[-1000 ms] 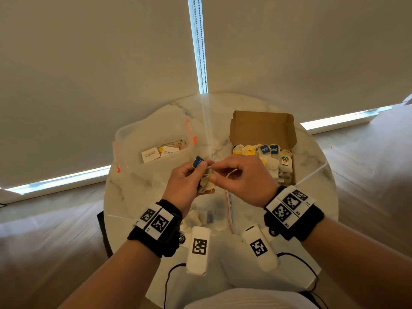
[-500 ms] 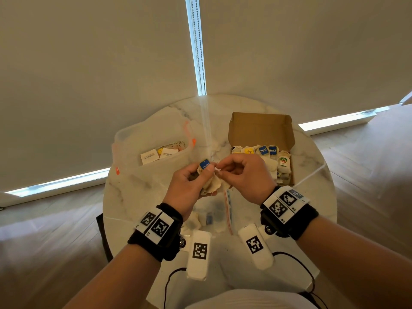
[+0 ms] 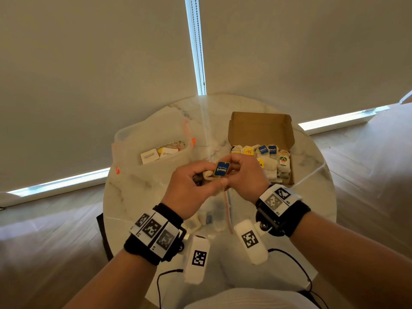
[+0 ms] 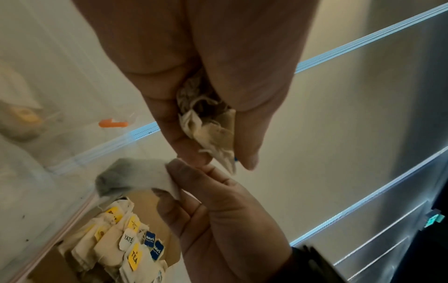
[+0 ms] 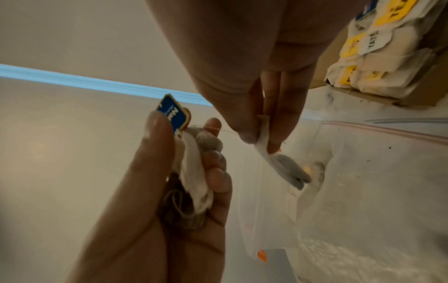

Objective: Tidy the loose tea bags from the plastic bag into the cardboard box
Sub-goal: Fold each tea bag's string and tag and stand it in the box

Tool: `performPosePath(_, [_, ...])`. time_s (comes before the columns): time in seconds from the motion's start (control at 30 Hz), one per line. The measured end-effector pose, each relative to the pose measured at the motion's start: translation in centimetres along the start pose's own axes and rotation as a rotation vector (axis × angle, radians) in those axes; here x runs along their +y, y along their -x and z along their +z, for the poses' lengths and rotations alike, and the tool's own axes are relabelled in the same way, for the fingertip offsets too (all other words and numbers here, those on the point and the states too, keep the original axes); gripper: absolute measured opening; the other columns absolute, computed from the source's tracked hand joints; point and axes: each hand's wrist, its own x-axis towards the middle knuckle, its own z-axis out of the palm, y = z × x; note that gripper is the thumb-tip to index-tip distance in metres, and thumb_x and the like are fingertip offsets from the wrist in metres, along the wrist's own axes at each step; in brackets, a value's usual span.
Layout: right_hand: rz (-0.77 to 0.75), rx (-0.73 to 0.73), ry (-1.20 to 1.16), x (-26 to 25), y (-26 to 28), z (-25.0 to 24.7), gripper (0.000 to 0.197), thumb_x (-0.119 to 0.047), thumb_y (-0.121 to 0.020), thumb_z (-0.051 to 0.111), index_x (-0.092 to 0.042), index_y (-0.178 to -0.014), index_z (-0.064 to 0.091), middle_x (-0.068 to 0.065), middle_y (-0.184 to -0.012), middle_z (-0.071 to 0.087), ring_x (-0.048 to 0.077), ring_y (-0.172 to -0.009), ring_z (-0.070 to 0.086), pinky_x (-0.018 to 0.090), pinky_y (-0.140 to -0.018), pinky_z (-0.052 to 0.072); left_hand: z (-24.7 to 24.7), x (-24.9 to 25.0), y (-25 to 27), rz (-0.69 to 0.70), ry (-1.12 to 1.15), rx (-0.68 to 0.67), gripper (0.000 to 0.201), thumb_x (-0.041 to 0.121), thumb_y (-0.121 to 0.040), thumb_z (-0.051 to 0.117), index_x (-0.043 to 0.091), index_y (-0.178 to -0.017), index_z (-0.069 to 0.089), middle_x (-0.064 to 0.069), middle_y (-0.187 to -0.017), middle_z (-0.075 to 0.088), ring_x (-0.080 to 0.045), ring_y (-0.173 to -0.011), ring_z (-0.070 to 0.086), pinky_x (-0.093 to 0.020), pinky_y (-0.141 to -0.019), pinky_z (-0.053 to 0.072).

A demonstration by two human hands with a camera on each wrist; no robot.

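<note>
Blue tag (image 3: 221, 168) now upturned between hands, cardboard box (image 3: 260, 130) just behind.

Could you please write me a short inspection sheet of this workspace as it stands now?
Surface: round marble table.
Job's things: cardboard box open, tea bags packed inside; plastic bag holds more.
Clutter: two white tagged devices at the near edge.
Hands: left hand grips a bunched tea bag with blue tag; right hand pinches a white tea bag.
Cables: black cable near the devices.
Surroundings: roller blinds, wooden floor.
</note>
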Motion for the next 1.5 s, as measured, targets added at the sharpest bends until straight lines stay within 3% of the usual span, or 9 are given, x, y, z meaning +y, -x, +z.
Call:
performPosePath(0.27, [-0.015, 0.000, -0.204, -1.1, 0.5, -0.7, 0.014, 0.005, -0.083, 0.071, -0.005, -0.093, 0.073, 0.014, -0.082, 0.072, 0.016, -0.067, 0.069, 0.028, -0.061, 0.059, -2.7, 0.2, 0.8, 0.065, 0.035, -0.039, 0.016, 0.025, -0.081, 0.078, 0.013, -0.092, 0.078, -0.002, -0.104, 0.073, -0.012, -0.095, 0.069, -0.020, -0.080, 0.053])
performPosePath(0.4, [-0.081, -0.007, -0.104, -1.6, 0.3, -1.3, 0.018, 0.005, -0.082, 0.072, -0.010, -0.093, 0.073, 0.016, -0.083, 0.073, 0.024, -0.068, 0.069, 0.033, -0.063, 0.061, -3.0, -0.4, 0.6, 0.007, 0.007, 0.072, 0.016, 0.029, -0.082, 0.075, 0.014, -0.076, 0.078, -0.003, -0.090, 0.072, -0.009, -0.060, 0.060, -0.022, -0.054, 0.048])
performPosePath(0.47, [-0.138, -0.067, 0.009, -2.1, 0.2, -1.8, 0.019, 0.003, -0.082, 0.073, -0.007, -0.098, 0.072, 0.016, -0.082, 0.072, 0.029, -0.070, 0.069, 0.032, -0.064, 0.061, -3.2, -0.8, 0.1, -0.009, -0.082, 0.125, 0.008, 0.025, -0.079, 0.077, 0.017, -0.077, 0.078, -0.001, -0.084, 0.070, -0.010, -0.060, 0.059, -0.025, -0.053, 0.048])
performPosePath(0.63, [-0.305, -0.299, 0.362, -4.1, 0.0, -2.6, 0.024, -0.004, -0.080, 0.077, -0.009, -0.103, 0.071, 0.002, -0.080, 0.075, 0.009, -0.074, 0.071, 0.026, -0.078, 0.058, -3.3, -0.4, -1.5, -0.029, -0.350, -0.090, 0.020, 0.030, -0.077, 0.082, 0.037, -0.093, 0.074, 0.010, -0.086, 0.065, -0.003, -0.079, 0.060, -0.014, -0.073, 0.045])
performPosePath(0.77, [-0.310, -0.370, 0.457, -5.7, -0.3, -3.4, 0.028, -0.010, -0.082, 0.077, -0.015, -0.108, 0.070, -0.004, -0.082, 0.076, 0.004, -0.077, 0.071, 0.027, -0.082, 0.057, -2.6, -0.2, -2.0, -0.060, -0.282, -0.174, 0.019, 0.030, -0.073, 0.083, 0.026, -0.091, 0.078, 0.010, -0.083, 0.066, -0.002, -0.074, 0.059, -0.014, -0.071, 0.045])
performPosePath(1.0, [-0.354, -0.169, 0.356, -5.2, 0.2, -3.8, 0.029, -0.021, -0.084, 0.076, -0.016, -0.111, 0.069, -0.005, -0.095, 0.071, 0.004, -0.083, 0.064, 0.016, -0.068, 0.051, -2.5, 0.3, -2.1, -0.019, -0.108, 0.030, 0.004, 0.013, -0.080, 0.080, 0.014, -0.083, 0.079, 0.003, -0.077, 0.072, -0.009, -0.071, 0.063, -0.021, -0.068, 0.049])
performPosePath(1.1, [-0.306, -0.169, 0.374, -4.3, 0.4, -3.7, 0.011, -0.018, -0.084, 0.075, -0.020, -0.094, 0.074, -0.009, -0.084, 0.072, 0.004, -0.078, 0.066, 0.023, -0.071, 0.053, -2.6, 0.6, -1.8, -0.045, -0.081, 0.059, 0.005, 0.010, -0.078, 0.080, 0.012, -0.083, 0.078, 0.003, -0.074, 0.070, -0.005, -0.066, 0.060, -0.016, -0.064, 0.046])
performPosePath(1.27, [-0.350, -0.212, 0.420, -4.7, 0.7, -3.2, 0.007, -0.017, -0.084, 0.075, -0.017, -0.091, 0.077, -0.014, -0.076, 0.070, 0.000, -0.072, 0.065, 0.010, -0.065, 0.046, -3.1, 1.6, -1.4, 0.019, -0.151, 0.062, 0.007, 0.017, -0.080, 0.080, 0.015, -0.086, 0.078, -0.002, -0.081, 0.072, -0.012, -0.074, 0.066, -0.022, -0.070, 0.051])
performPosePath(1.5, [-0.333, -0.289, 0.347, -5.2, 1.1, -3.8, 0.021, -0.015, -0.081, 0.078, -0.015, -0.102, 0.074, -0.003, -0.089, 0.075, 0.006, -0.080, 0.069, 0.024, -0.071, 0.056, -3.3, 4.0, -1.4, 0.056, -0.083, 0.084, 0.019, 0.007, -0.081, 0.077, 0.026, -0.081, 0.075, 0.016, -0.075, 0.074, 0.001, -0.072, 0.067, -0.012, -0.068, 0.051])
